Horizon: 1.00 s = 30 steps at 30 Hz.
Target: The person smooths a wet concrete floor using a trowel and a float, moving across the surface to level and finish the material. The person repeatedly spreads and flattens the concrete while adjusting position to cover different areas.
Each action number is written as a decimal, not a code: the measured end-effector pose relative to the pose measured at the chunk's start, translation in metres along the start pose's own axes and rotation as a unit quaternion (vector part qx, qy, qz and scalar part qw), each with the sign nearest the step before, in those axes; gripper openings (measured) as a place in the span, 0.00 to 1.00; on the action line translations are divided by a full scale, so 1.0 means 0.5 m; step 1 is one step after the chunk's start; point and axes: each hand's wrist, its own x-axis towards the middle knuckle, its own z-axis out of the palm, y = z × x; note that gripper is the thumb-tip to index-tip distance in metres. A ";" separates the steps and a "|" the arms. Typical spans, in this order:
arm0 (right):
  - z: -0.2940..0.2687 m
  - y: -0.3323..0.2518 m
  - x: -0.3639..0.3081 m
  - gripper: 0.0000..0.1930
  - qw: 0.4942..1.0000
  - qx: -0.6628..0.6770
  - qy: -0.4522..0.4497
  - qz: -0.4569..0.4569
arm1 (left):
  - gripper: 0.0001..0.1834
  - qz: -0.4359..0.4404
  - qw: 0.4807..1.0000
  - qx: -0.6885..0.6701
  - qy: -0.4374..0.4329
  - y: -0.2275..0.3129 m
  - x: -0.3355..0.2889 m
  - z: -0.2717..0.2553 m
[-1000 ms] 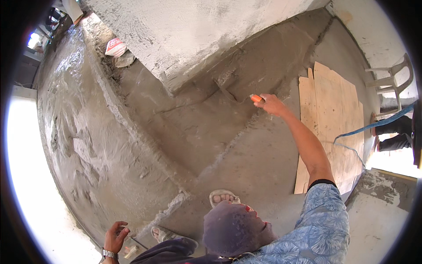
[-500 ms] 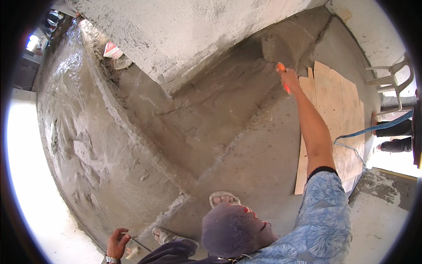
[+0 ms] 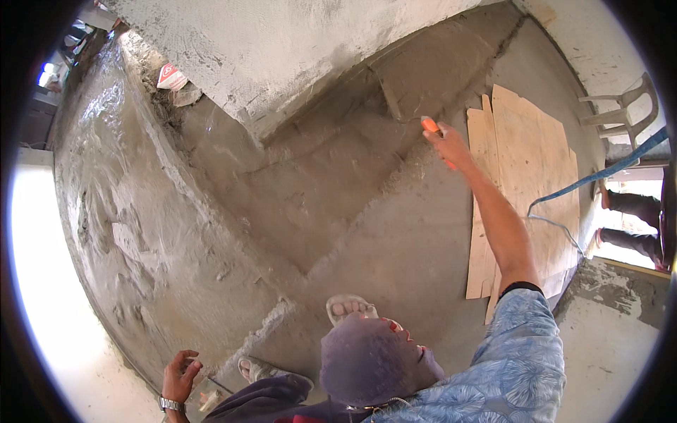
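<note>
My right hand [image 3: 451, 148] is closed around the orange handle [image 3: 429, 125] of a trowel, with the arm stretched far forward. The trowel's blade is hard to tell from the wet grey cement [image 3: 303, 190] around it. This cement covers the floor below a rough pale block [image 3: 282, 63]. At the lower left, my left hand [image 3: 182, 377], with a metal watch on its wrist, hangs with loosely bent fingers apart and nothing visible in them. It is near a thin dark rod [image 3: 220, 385] and the cement edge.
Thin wooden boards [image 3: 525, 190] lie to the right, crossed by a blue hose [image 3: 599, 175]. A plastic chair [image 3: 624, 113] and another person's legs [image 3: 635, 224] are beyond. A raised cement ridge [image 3: 169, 169] runs along the left. My sandalled foot [image 3: 349, 307] stands near the middle.
My right hand has drawn back toward me and slightly left with the trowel. My left hand has shifted slightly left, and the whole view has moved a little.
</note>
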 end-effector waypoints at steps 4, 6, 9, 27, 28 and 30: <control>-0.032 0.008 -0.040 0.24 0.962 -0.243 0.037 -0.119 | 0.18 0.027 1.000 0.002 0.000 0.002 0.013 0.002; -0.019 0.015 -0.097 0.23 0.943 -0.304 -0.005 -0.134 | 0.18 0.038 0.999 -0.013 -0.003 0.015 0.022 0.006; 0.010 -0.016 -0.230 0.22 0.912 -0.338 -0.064 -0.224 | 0.18 0.039 0.999 0.005 -0.003 0.024 0.018 0.004; -0.096 0.213 -0.161 0.18 0.894 -0.369 0.151 -0.203 | 0.18 0.078 0.997 0.004 -0.005 0.007 0.000 -0.003; -0.084 0.185 -0.209 0.21 0.905 -0.391 0.056 -0.160 | 0.18 0.070 0.998 0.003 -0.005 -0.005 -0.011 -0.008; -0.091 0.206 -0.233 0.22 0.901 -0.410 -0.016 -0.142 | 0.18 0.046 0.999 -0.008 -0.006 -0.010 -0.019 -0.005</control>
